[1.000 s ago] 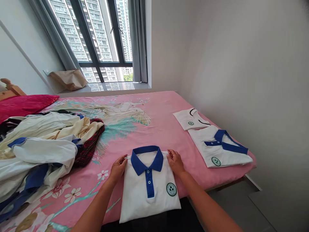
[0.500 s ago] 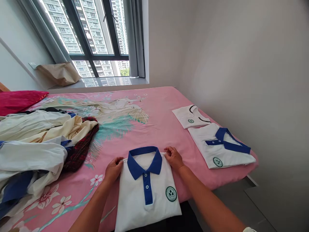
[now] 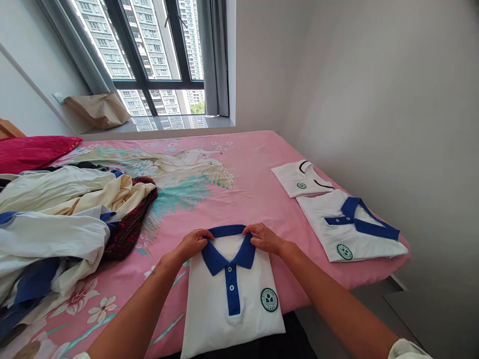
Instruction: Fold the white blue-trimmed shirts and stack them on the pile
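A white polo shirt (image 3: 209,299) with a blue collar, blue button placket and round green badge lies folded at the bed's near edge, collar pointing away from me. My left hand (image 3: 195,243) pinches the left side of the collar. On the collar's right side, my right hand (image 3: 265,238) has its fingers closed in the same way. Both thumbs are partly hidden. To the right lies another folded white polo shirt (image 3: 324,229) with a blue collar, and just behind it a folded white shirt (image 3: 288,178) with dark trim.
A loose heap of clothes (image 3: 67,234) covers the left of the pink bedspread (image 3: 254,164). Behind it sits a red pillow (image 3: 37,152). A brown paper bag (image 3: 99,109) rests on the window sill. Walls close off the far and right sides.
Both hands have moved inward from the shirt's shoulders to the two sides of its collar, and now grip it. The view has shifted slightly left.
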The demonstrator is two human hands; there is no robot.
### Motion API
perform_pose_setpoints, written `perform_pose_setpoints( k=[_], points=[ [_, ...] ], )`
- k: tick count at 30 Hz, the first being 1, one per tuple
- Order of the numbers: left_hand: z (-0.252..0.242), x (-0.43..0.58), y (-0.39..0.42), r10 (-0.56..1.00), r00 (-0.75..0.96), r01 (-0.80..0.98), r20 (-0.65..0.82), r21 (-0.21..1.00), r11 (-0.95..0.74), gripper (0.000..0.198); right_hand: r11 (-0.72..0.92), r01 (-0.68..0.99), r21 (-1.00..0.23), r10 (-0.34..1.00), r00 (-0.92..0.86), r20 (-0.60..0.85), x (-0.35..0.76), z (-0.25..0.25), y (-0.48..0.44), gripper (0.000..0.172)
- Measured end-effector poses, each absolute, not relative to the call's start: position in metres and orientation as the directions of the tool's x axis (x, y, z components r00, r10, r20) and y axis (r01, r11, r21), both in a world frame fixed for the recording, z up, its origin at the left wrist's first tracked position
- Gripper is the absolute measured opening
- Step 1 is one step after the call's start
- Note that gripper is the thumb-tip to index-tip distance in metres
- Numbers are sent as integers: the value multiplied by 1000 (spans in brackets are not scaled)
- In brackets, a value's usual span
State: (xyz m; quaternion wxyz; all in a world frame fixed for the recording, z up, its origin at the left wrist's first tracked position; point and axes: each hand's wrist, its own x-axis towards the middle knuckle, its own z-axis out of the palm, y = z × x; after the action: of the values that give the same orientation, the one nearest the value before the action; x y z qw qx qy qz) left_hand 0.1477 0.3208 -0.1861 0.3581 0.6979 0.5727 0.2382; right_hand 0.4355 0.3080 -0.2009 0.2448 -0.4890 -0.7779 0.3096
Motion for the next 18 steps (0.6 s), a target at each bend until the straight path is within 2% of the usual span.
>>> perform_pose_setpoints(
  k=[3, 7, 9, 11, 12, 14, 16, 18],
  points=[
    [-187, 143, 320, 978, 201, 690, -47, 715, -108, 29, 343, 653, -675, 918, -385, 94, 434, -197, 309, 23],
    [-189, 153, 289, 989, 59, 764, 135, 632, -132, 41, 296, 716, -632, 955, -233, 183, 418, -193, 287, 34],
    [-192, 164, 257, 956, 120, 809, 266, 532, -250, 41, 286, 753, -593, 949, -137, 284, 408, -196, 262, 39],
    [-200, 170, 220, 897, 298, 833, 328, 370, -412, 46, 269, 805, -528, 939, -97, 331, 405, -205, 234, 47],
    [-206, 169, 202, 868, 391, 830, 304, 291, -476, 52, 259, 831, -493, 945, -112, 307, 406, -212, 220, 52],
    [-220, 157, 172, 845, 498, 826, 193, 192, -530, 63, 226, 873, -433, 971, -167, 170, 418, -227, 196, 59],
    [-232, 136, 151, 873, 476, 862, 105, 143, -487, 63, 149, 910, -388, 989, -146, 37, 434, -237, 179, 59],
    [-235, 120, 140, 931, 352, 924, 98, 120, -362, 60, 44, 930, -365, 999, -49, -3, 446, -238, 167, 57]
  ],
)
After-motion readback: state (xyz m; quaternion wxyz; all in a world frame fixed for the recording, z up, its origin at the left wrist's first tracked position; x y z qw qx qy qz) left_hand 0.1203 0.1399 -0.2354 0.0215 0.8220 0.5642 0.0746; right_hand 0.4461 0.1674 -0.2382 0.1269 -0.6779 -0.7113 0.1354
